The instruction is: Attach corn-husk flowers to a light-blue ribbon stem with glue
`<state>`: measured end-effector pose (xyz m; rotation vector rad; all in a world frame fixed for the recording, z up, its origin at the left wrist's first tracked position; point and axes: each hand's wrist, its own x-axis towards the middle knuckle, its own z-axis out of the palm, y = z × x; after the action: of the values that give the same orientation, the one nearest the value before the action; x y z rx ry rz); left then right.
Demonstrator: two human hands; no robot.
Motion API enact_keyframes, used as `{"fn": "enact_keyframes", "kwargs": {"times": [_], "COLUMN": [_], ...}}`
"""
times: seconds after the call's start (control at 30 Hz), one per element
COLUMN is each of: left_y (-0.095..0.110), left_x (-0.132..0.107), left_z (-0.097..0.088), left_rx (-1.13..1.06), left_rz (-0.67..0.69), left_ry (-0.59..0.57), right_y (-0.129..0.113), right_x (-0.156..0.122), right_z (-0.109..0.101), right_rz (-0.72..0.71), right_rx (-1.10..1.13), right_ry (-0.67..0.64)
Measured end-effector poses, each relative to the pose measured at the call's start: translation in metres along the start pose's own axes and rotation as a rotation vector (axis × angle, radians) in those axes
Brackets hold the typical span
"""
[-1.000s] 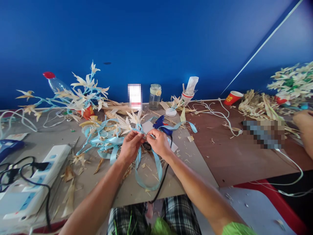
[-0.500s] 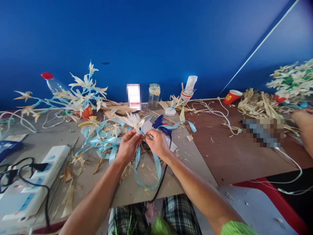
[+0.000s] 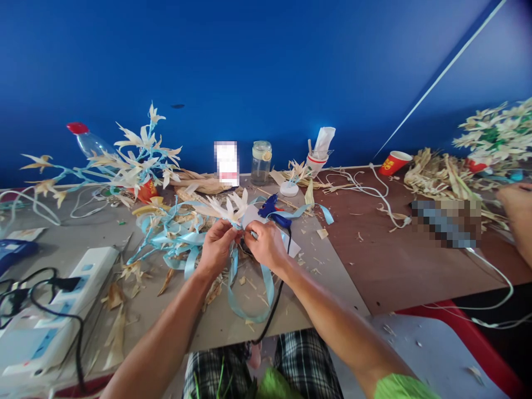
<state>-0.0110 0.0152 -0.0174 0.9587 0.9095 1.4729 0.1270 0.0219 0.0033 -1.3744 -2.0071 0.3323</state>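
A cream husk flower (image 3: 230, 208) rises from between my fingers, petals pointing up and to the left. My left hand (image 3: 217, 247) pinches it at the stem. Close beside, my right hand (image 3: 265, 244) is closed on a light blue ribbon (image 3: 269, 288), which hangs in a loop down over the table. The exact spot where ribbon meets stem is hidden by my fingers. Just behind my right hand lies a blue glue gun (image 3: 274, 209) on a white sheet, its black cord running toward me. To the left of my hands is a tangle of blue-wrapped stems and ribbon (image 3: 178, 238).
A white power strip (image 3: 78, 305) with black plugs stands at left. Husk flowers on blue branches (image 3: 137, 160), a glass jar (image 3: 261, 163) and a red paper cup (image 3: 395, 163) line the back. Another person's hand (image 3: 517, 208) is at far right. Husk scraps litter the table.
The flower has tipped, its petals now spreading lower and more to the left. My hands stay close together, with slight finger movement; the ribbon loop hangs nearly as before.
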Motion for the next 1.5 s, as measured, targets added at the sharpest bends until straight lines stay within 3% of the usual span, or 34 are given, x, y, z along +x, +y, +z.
{"fn": "enact_keyframes", "kwargs": {"times": [0.2,0.43,0.53,0.8,1.5], "left_y": [0.002,0.003,0.004,0.012,0.01], "left_x": [-0.001,-0.002,-0.002,0.001,0.004], "left_z": [0.003,0.01,0.013,0.007,-0.001], "left_rx": [0.039,0.086,-0.018,-0.337,-0.405], "left_rz": [0.037,0.036,-0.025,-0.288,-0.331], "left_ry": [-0.041,0.071,0.088,-0.018,-0.043], "right_y": [0.0,-0.001,0.001,-0.001,-0.003], "right_x": [0.0,-0.001,-0.001,-0.003,-0.002], "right_z": [-0.001,0.001,0.004,0.009,0.003], "right_rz": [0.001,-0.047,-0.058,-0.047,-0.018], "right_rx": [-0.032,-0.078,-0.097,-0.103,0.013], "right_ry": [-0.033,-0.048,-0.043,-0.022,-0.018]}}
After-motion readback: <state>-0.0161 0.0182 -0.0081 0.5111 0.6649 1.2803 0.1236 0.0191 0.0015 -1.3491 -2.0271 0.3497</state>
